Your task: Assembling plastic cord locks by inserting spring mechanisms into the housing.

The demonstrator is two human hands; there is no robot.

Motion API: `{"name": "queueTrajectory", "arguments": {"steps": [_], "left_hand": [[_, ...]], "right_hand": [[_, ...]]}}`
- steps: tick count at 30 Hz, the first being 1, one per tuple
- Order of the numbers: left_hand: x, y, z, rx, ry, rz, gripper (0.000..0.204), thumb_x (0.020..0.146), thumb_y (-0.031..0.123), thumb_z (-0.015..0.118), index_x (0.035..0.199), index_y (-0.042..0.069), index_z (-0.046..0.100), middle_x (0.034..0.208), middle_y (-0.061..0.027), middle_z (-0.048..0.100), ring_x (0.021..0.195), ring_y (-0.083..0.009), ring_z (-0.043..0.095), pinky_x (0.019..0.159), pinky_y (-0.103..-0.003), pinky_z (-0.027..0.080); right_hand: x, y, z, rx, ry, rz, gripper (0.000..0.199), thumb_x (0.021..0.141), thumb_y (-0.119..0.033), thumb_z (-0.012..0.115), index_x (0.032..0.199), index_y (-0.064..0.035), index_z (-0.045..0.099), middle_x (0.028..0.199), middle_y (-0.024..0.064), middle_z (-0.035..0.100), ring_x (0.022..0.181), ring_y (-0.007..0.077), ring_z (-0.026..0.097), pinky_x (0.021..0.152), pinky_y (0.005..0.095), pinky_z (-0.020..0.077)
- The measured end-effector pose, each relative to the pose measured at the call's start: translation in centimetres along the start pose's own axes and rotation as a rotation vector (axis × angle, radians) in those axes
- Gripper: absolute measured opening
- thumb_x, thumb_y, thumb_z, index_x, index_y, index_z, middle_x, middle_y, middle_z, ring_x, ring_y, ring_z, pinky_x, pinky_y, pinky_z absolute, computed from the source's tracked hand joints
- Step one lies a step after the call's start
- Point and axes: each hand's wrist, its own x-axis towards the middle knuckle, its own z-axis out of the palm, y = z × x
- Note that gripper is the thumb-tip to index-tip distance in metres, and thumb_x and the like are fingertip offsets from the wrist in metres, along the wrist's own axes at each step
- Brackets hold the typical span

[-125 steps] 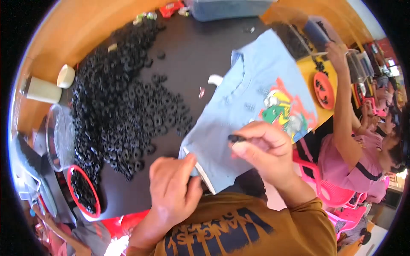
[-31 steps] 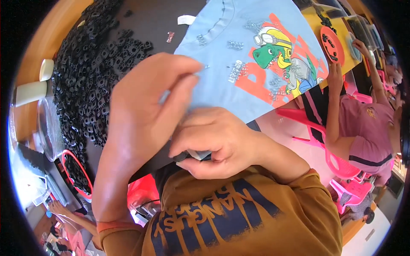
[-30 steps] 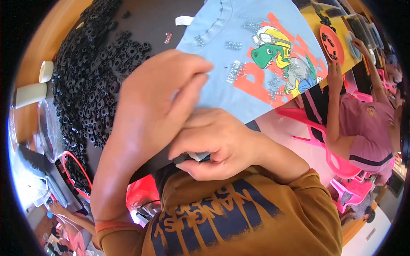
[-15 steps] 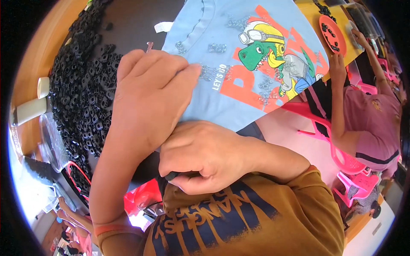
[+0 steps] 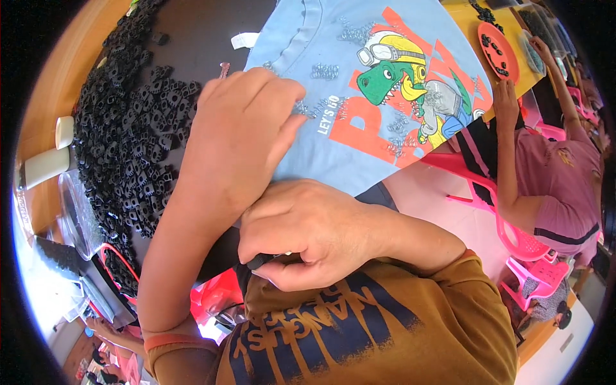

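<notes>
My right hand is closed in front of my chest, with a small black plastic clip piece pinched between thumb and fingers. A tiny shiny bit shows beside it. My left hand reaches over a light blue printed cloth, its wrist close above my right hand. Its fingers are curled at a cluster of small metal springs; the fingertips are partly hidden, so whatever they hold cannot be made out. More springs lie in loose groups across the cloth, some on the dinosaur print.
A large heap of black toothed clip pieces covers the dark tabletop on the left. White cylindrical containers stand past it. At right, a person works by an orange plate near pink plastic chairs.
My left hand has shifted slightly right, its thumb and index finger coming apart by the springs. My right hand has tilted a little, and a shiny bit now shows by the clip piece.
</notes>
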Motion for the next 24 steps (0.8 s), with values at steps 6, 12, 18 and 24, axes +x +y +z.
{"name": "queueTrajectory", "arguments": {"steps": [6, 12, 18, 24], "left_hand": [[-0.6, -0.7, 0.1, -0.110, 0.019, 0.037, 0.013, 0.076, 0.007, 0.065, 0.087, 0.003, 0.060, 0.080, -0.0115, 0.057, 0.077, -0.0304, 0.056, 0.071, -0.038, 0.045], [-0.8, -0.6, 0.1, -0.114, 0.035, 0.013, 0.012, 0.073, 0.006, 0.064, 0.082, 0.005, 0.056, 0.077, -0.0093, 0.054, 0.075, -0.0307, 0.054, 0.066, -0.040, 0.041], [-1.1, -0.4, 0.1, -0.220, 0.159, -0.011, 0.014, 0.072, 0.003, 0.064, 0.081, 0.004, 0.053, 0.077, -0.0098, 0.055, 0.074, -0.0316, 0.055, 0.066, -0.040, 0.043], [-0.8, -0.9, 0.7, -0.237, 0.119, -0.095, 0.012, 0.074, 0.003, 0.061, 0.083, 0.003, 0.055, 0.078, -0.0115, 0.055, 0.075, -0.0335, 0.056, 0.067, -0.041, 0.044]], "right_hand": [[0.0, 0.1, 0.1, 0.014, 0.004, -0.014, 0.015, 0.070, -0.011, 0.067, 0.079, -0.0057, 0.057, 0.075, 0.0096, 0.057, 0.075, 0.0313, 0.058, 0.063, 0.0429, 0.0458], [0.0, 0.2, 0.2, 0.018, 0.007, -0.006, 0.014, 0.070, -0.011, 0.066, 0.080, -0.0061, 0.056, 0.075, 0.0094, 0.057, 0.075, 0.0315, 0.058, 0.062, 0.0430, 0.0454], [0.1, 0.1, 0.0, 0.006, 0.004, -0.016, 0.015, 0.071, -0.007, 0.067, 0.082, -0.0062, 0.058, 0.076, 0.0079, 0.058, 0.074, 0.0297, 0.058, 0.062, 0.0401, 0.0449], [0.1, 0.0, -0.2, 0.003, -0.024, -0.004, 0.016, 0.071, -0.003, 0.067, 0.085, -0.0062, 0.059, 0.079, 0.0068, 0.059, 0.074, 0.0277, 0.059, 0.062, 0.0374, 0.0451]]}}
